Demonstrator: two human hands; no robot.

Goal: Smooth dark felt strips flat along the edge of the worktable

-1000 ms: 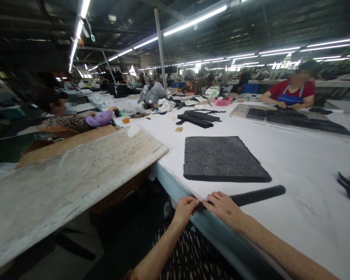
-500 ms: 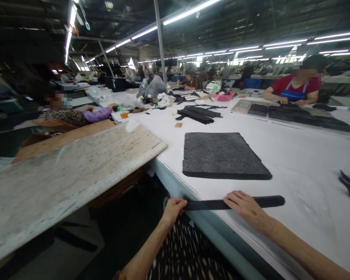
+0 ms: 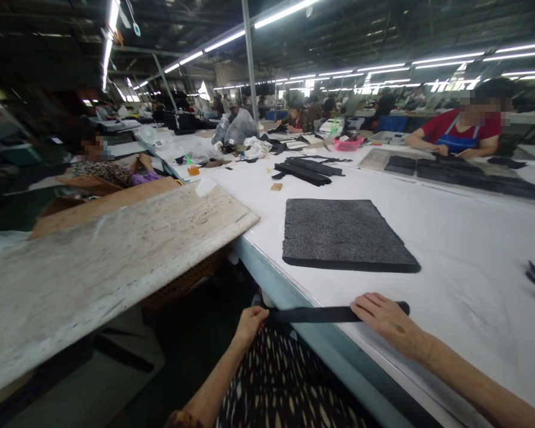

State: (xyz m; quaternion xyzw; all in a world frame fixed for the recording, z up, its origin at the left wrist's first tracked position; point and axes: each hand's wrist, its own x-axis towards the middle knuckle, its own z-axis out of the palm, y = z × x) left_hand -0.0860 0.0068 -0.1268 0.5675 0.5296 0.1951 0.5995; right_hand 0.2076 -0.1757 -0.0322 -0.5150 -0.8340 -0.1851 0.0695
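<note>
A: What are the left fingers [image 3: 262,313] doing?

B: Grasping. The left hand [image 3: 248,327] has the near end of a dark strip [image 3: 316,315] pinched, out past the edge of the surface [image 3: 455,238].

A: And the right hand [image 3: 390,321]?

B: Its fingers are outstretched, not clenched, laid across the top of the strip towards its other end. Whether they press or merely rest, I can't tell.

A: So which way does the strip lie from each?

B: From the left fingers it runs off to the right, under the right hand, and a short tip shows beyond. Its long axis goes nearly straight from one hand to the other and crosses the surface's edge at a slant.

A: Part on, part off, then?

B: Yes. The left portion spans open air; the right portion is over the surface. I'd judge that slant is what matters most: the left hand is at the free end, the right is nearer the supported one.

A: What sits past it?

B: A dark, textured square panel [image 3: 348,235], just beyond the strip and apart from it, flat. Farther off, a small tan block [image 3: 276,186] and a loose bundle of dark strips [image 3: 305,172].
</note>
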